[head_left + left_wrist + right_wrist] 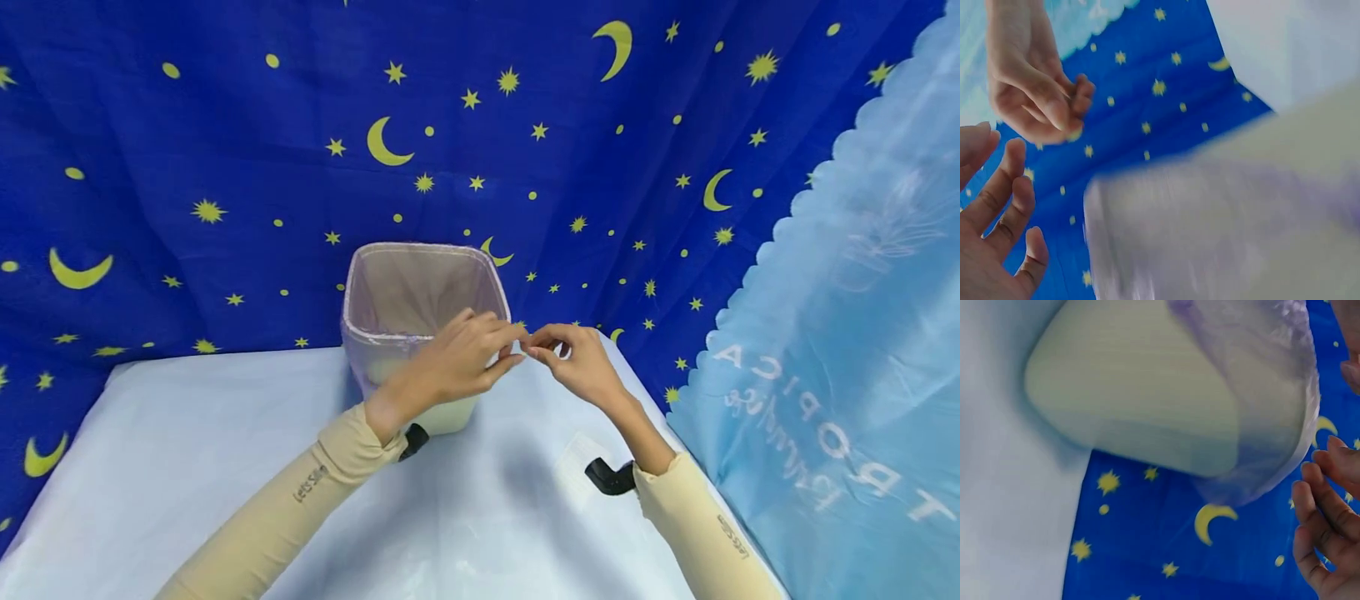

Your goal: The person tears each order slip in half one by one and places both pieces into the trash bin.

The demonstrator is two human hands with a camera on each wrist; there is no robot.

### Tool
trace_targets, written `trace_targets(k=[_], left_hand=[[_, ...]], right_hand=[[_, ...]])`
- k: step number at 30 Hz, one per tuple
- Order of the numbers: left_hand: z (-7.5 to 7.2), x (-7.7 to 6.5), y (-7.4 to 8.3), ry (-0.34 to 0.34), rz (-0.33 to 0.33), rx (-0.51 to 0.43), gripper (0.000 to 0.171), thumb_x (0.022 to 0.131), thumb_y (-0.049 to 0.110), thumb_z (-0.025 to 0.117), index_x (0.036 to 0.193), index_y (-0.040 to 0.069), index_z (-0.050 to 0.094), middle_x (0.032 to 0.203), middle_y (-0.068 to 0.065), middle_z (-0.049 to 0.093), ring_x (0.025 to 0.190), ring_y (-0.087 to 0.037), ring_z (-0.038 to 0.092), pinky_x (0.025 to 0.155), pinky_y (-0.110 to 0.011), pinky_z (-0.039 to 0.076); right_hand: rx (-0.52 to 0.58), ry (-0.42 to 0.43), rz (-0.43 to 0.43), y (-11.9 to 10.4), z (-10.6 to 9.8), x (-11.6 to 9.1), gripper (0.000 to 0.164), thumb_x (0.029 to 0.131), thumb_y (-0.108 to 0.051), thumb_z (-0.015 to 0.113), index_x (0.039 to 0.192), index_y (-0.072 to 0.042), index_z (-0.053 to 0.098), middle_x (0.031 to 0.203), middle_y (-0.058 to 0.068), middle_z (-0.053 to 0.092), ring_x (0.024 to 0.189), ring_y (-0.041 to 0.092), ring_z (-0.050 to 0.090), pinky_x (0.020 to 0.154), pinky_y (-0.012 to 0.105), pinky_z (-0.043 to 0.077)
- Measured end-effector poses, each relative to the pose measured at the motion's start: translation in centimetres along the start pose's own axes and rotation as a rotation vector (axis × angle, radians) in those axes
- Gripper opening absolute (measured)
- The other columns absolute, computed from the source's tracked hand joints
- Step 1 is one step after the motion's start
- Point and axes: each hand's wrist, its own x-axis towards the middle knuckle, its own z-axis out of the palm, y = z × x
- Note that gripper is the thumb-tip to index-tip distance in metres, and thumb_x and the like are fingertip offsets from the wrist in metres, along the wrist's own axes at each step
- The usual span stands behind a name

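A pale bin (453, 415) stands on the white table, with a thin translucent purple bag (362, 354) lining it and folded over its rim. My left hand (465, 358) is in front of the bin's right front corner, its fingers bent loosely. To the right of the bin, my right hand (581, 362) has its thumb near its bent fingers. The fingertips of both hands nearly meet; I see nothing held between them. In the left wrist view the bag (1166, 225) is blurred. The right wrist view shows the bag's overhang (1272, 425) beside my loosely curled fingers.
The white-covered table (225, 433) reaches back to a blue curtain (247, 167) with yellow moons and stars. A light blue curtain (847, 333) hangs along the right side. A pale flat square (577, 458) lies beneath my right wrist.
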Motion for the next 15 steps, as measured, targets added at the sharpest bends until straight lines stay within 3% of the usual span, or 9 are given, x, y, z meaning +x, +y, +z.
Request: trace_targets(k=[8, 15], left_hand=[[4.3, 2.9, 2.8, -0.107, 0.048, -0.031, 0.019, 0.098, 0.030, 0.058, 0.112, 0.022, 0.068, 0.092, 0.010, 0.067, 0.089, -0.012, 0.057, 0.087, -0.036, 0.042], [9.5, 4.0, 3.7, -0.201, -0.034, -0.181, 0.023, 0.098, 0.032, 0.058, 0.118, 0.024, 0.068, 0.109, 0.011, 0.067, 0.101, -0.011, 0.058, 0.084, -0.032, 0.043]], right_hand=[[-0.069, -0.008, 0.110, 3.2, -1.1, -3.0, 0.026, 0.083, 0.001, 0.064, 0.107, -0.005, 0.071, 0.089, 0.006, 0.073, 0.077, 0.017, 0.062, 0.068, 0.034, 0.050], [-0.078, -0.058, 0.260, 6.0, -1.9, -5.5, 0.032, 0.083, -0.005, 0.069, 0.115, -0.003, 0.067, 0.095, 0.011, 0.073, 0.086, 0.024, 0.067, 0.073, 0.042, 0.053]])
